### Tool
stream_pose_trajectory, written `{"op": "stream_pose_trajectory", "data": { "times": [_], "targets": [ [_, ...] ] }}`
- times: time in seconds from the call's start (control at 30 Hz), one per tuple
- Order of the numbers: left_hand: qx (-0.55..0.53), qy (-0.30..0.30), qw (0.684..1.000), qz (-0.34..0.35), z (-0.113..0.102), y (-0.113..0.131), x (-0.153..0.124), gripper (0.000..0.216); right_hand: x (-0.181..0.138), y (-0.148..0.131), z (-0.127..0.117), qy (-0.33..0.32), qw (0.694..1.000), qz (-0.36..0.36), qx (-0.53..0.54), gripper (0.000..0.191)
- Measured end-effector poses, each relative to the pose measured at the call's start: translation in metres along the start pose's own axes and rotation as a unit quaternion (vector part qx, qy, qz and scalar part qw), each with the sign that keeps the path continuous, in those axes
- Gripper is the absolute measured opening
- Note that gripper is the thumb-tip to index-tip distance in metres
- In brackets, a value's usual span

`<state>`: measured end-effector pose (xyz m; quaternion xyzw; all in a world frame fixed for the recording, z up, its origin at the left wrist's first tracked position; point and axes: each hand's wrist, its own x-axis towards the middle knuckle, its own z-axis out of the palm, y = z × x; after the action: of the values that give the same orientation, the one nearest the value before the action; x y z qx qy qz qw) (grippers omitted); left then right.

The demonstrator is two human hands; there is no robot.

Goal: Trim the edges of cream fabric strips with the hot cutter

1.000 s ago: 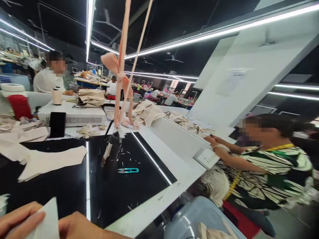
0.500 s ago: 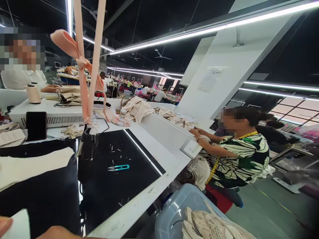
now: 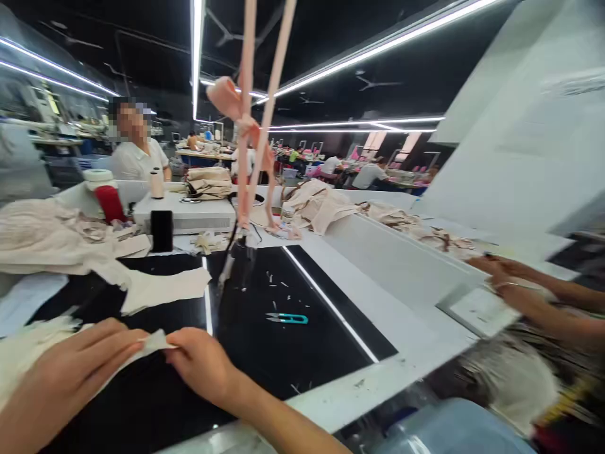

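Observation:
Above the near edge of a black work surface (image 3: pixel 265 353), my left hand (image 3: pixel 87 362) and my right hand (image 3: pixel 203 364) face each other. Both are closed on a cream fabric piece (image 3: pixel 155 342), pinching its edge so a small corner stands up between the fingertips. The rest of that cloth runs left, partly hidden behind my left hand. Another flat cream fabric piece (image 3: pixel 165 290) lies just beyond. To the right of my right hand rest teal-handled thread snips (image 3: pixel 293 319), with white thread scraps near them. A dark tool (image 3: pixel 240 268) hangs from peach straps (image 3: pixel 246 157).
A black phone (image 3: pixel 161 231) leans against a white box (image 3: pixel 189 213) bearing a thread cone (image 3: pixel 157 184). Fabric piles (image 3: pixel 38 233) stand at left. A co-worker's hands (image 3: pixel 501 271) are at right, above a blue plastic tub (image 3: pixel 454 432). Another person (image 3: pixel 137 157) sits beyond.
The view has swung left, so the table has shifted right in the picture. Both my hands have come fully into view, with the cream fabric piece pinched between them.

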<state>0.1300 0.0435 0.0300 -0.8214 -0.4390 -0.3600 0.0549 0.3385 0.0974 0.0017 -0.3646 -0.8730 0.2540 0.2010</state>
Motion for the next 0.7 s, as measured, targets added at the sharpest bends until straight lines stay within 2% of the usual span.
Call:
{"op": "stream_pose_trajectory", "data": {
  "times": [0.07, 0.13, 0.17, 0.23, 0.33, 0.43, 0.57, 0.7],
  "targets": [
    [0.026, -0.054, 0.998, 0.035, -0.004, 0.007, -0.003, 0.035, 0.007, 0.009, -0.010, 0.028, 0.999, -0.015, -0.023, 0.033],
    [0.075, -0.089, 0.991, 0.063, 0.005, 0.018, -0.004, 0.037, 0.012, 0.022, -0.010, 0.049, 0.997, -0.029, -0.057, 0.040],
    [0.076, -0.088, 0.989, 0.088, 0.012, 0.023, -0.004, 0.038, 0.014, 0.029, -0.008, 0.061, 0.994, -0.040, -0.079, 0.042],
    [0.081, -0.121, 0.987, 0.068, 0.029, 0.029, -0.006, 0.033, 0.018, 0.043, -0.003, 0.080, 0.986, -0.066, -0.133, 0.044],
    [0.073, -0.133, 0.987, 0.051, 0.052, 0.030, -0.012, 0.031, 0.024, 0.060, 0.003, 0.117, 0.962, -0.102, -0.223, 0.043],
    [0.063, -0.136, 0.988, 0.045, 0.067, 0.025, -0.017, 0.030, 0.031, 0.073, 0.001, 0.166, 0.934, -0.105, -0.300, 0.040],
    [0.062, -0.140, 0.987, 0.043, 0.071, 0.026, -0.019, 0.029, 0.030, 0.076, -0.006, 0.223, 0.904, -0.104, -0.349, 0.048],
    [0.069, -0.163, 0.984, 0.023, 0.065, 0.031, -0.017, 0.034, 0.019, 0.067, -0.004, 0.212, 0.900, -0.165, -0.343, 0.046]
  ]
}}
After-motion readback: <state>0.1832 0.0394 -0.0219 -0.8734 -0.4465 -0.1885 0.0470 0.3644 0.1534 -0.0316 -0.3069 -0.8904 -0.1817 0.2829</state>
